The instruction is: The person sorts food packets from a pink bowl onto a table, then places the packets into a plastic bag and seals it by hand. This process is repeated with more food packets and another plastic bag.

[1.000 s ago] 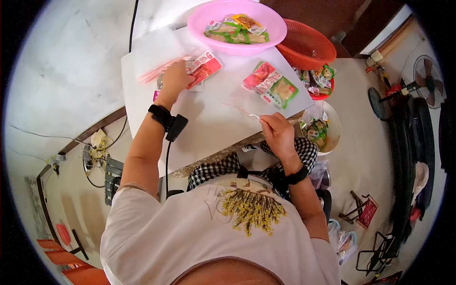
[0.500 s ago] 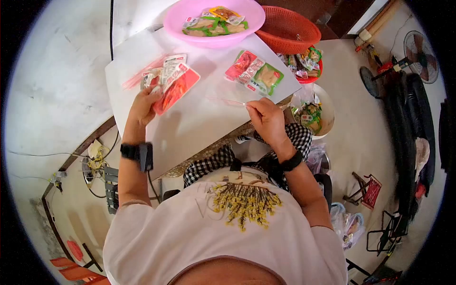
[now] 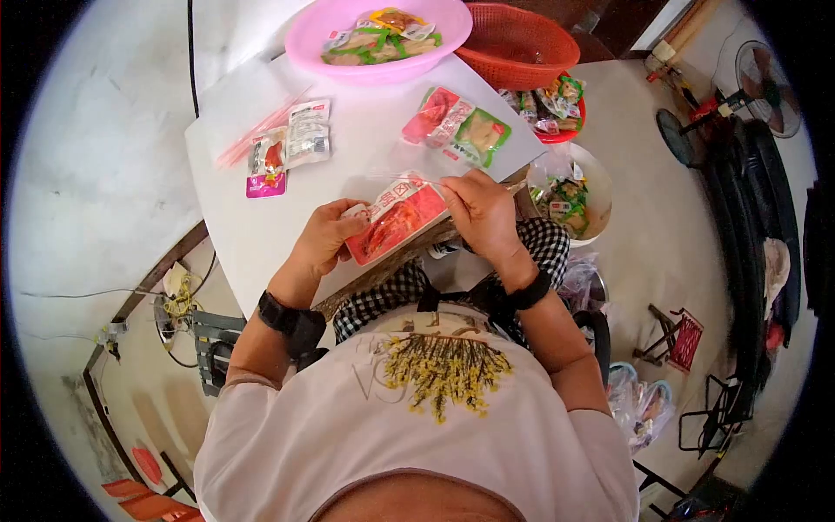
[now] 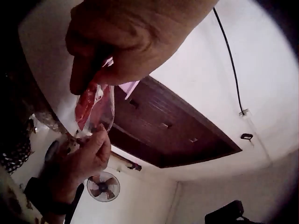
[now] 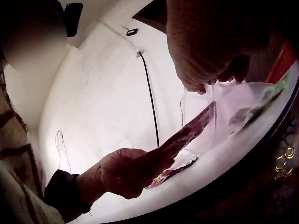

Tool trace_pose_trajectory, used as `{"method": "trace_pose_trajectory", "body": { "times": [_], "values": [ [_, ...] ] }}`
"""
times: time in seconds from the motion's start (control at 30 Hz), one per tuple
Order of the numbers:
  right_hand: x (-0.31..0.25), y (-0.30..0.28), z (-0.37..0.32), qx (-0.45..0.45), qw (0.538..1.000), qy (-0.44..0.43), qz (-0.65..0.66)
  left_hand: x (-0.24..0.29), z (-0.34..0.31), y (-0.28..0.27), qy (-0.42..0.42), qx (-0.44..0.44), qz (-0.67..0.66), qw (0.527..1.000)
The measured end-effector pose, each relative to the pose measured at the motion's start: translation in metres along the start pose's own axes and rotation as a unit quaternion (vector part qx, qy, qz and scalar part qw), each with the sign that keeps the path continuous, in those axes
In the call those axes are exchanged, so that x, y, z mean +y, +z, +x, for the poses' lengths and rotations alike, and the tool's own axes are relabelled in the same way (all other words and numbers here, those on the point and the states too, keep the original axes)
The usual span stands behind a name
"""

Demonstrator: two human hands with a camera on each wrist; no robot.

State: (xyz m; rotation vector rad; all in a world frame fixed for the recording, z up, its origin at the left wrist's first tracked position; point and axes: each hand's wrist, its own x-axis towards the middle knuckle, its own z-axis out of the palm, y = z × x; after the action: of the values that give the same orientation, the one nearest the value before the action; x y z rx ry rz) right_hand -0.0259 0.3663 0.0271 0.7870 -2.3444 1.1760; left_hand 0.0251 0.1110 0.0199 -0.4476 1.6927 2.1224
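Note:
The left hand pinches the left end of a red-and-white food packet over the table's front edge. The right hand pinches a clear plastic bag by its edge, at the packet's right end. In the left wrist view the red packet shows below the left hand, with the right hand on the clear film. The right wrist view shows the packet slanting up from the left hand towards the right hand; how far it lies inside the bag I cannot tell.
On the white table lie a silver-white packet, a purple-edged packet, red-edged clear bags and a red and green packet pair. A pink basin, red basket and white bucket stand beyond.
The left hand has picked up the red packet from the table's left side and brought it right to the bag. The right hand keeps its pinch on the bag.

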Motion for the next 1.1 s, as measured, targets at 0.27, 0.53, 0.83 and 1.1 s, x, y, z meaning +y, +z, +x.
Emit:
{"method": "trace_pose_trajectory", "body": {
  "times": [0.27, 0.53, 0.83, 1.1],
  "values": [
    [0.000, -0.005, -0.002, -0.017, 0.996, -0.061, -0.068, 0.012, 0.025, 0.034, 0.043, -0.008, -0.036, 0.998],
    [-0.011, 0.000, 0.000, -0.003, 0.994, -0.077, -0.080, 0.013, 0.065, 0.076, 0.088, -0.079, -0.062, 0.991],
    [-0.005, 0.001, -0.005, 0.003, 0.995, -0.069, -0.071, 0.011, 0.086, 0.110, 0.143, -0.119, -0.173, 0.967],
    [-0.001, -0.001, -0.008, -0.021, 0.997, -0.039, -0.063, -0.019, 0.123, 0.089, 0.234, -0.204, -0.075, 0.948]
  ]
}}
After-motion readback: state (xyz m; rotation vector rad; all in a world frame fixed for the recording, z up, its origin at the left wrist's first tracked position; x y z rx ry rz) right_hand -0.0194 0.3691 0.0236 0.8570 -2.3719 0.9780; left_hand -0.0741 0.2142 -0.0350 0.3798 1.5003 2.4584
